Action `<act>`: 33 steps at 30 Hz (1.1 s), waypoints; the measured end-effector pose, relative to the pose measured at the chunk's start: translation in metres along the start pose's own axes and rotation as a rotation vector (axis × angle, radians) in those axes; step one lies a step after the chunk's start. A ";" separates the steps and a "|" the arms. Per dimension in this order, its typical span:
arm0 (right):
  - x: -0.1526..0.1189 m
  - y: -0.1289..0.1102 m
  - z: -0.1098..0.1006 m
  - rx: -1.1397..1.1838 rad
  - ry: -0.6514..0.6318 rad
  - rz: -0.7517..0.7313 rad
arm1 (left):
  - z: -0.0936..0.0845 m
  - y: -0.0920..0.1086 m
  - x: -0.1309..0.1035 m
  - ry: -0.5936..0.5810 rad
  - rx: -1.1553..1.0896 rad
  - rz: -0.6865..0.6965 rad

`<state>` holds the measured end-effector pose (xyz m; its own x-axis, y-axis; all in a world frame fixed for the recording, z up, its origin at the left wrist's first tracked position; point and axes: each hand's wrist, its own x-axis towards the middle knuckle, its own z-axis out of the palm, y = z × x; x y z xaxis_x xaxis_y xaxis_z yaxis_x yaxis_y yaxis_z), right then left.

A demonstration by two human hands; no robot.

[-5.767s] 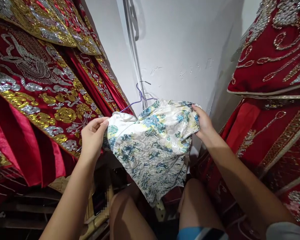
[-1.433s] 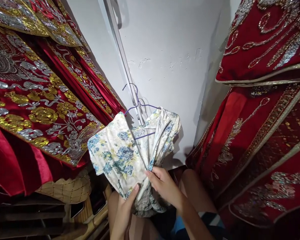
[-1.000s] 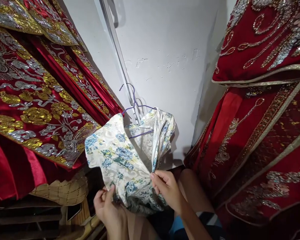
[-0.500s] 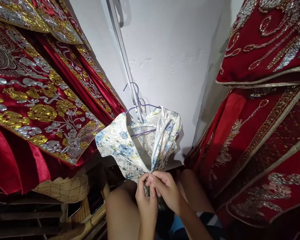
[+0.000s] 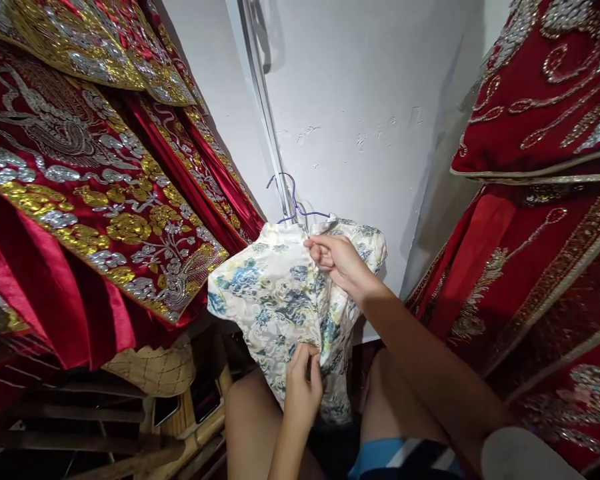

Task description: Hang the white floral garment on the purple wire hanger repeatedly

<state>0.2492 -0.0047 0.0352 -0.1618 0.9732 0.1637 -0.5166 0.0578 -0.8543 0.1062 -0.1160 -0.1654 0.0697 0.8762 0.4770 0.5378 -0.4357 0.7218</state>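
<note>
Closing the back of a floral dress (image 5: 275, 300) that hangs on a purple hanger (image 5: 293, 200) against the white wall (image 5: 360, 100), it seems. Right hand (image 5: 337, 260) pinches the seam near the collar; left hand (image 5: 303, 390) grips the fabric low, pulling taut. Red embroidered gowns (image 5: 90, 200) flank both sides. Next, likely: smoothing the closed seam flat.

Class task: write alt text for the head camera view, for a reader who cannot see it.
Two bare hands hold a floral dress on a purple wire hanger: the right hand pinches near its collar, the left hand grips lower down. Red embroidered garments hang on both sides before a white wall.
</note>
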 end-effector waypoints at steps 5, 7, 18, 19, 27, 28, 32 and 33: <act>0.001 0.006 0.009 -0.182 -0.101 -0.096 | -0.030 -0.010 0.028 -0.230 0.163 -0.007; -0.007 0.013 0.008 -0.269 -0.147 -0.125 | -0.051 0.002 0.047 -0.157 0.155 0.054; -0.012 0.020 0.008 -0.345 -0.165 -0.183 | -0.108 0.085 0.172 0.172 0.301 0.516; -0.010 0.024 0.005 -0.339 -0.155 -0.187 | -0.105 0.085 0.176 0.156 0.324 0.533; 0.014 0.071 -0.018 -0.366 -0.105 -0.227 | -0.090 0.088 0.183 0.041 0.243 0.457; 0.016 0.079 -0.020 -0.389 -0.090 -0.207 | -0.092 0.092 0.183 0.090 0.168 0.439; 0.010 0.103 -0.026 -0.428 -0.066 -0.106 | -0.109 0.111 0.183 0.217 0.019 0.388; 0.006 0.102 -0.026 -0.416 -0.083 -0.109 | -0.112 0.114 0.182 0.192 0.041 0.387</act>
<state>0.2175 0.0132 -0.0643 -0.2010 0.9362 0.2884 -0.1541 0.2605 -0.9531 0.0855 -0.0290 0.0600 0.1174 0.5938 0.7960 0.5357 -0.7128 0.4527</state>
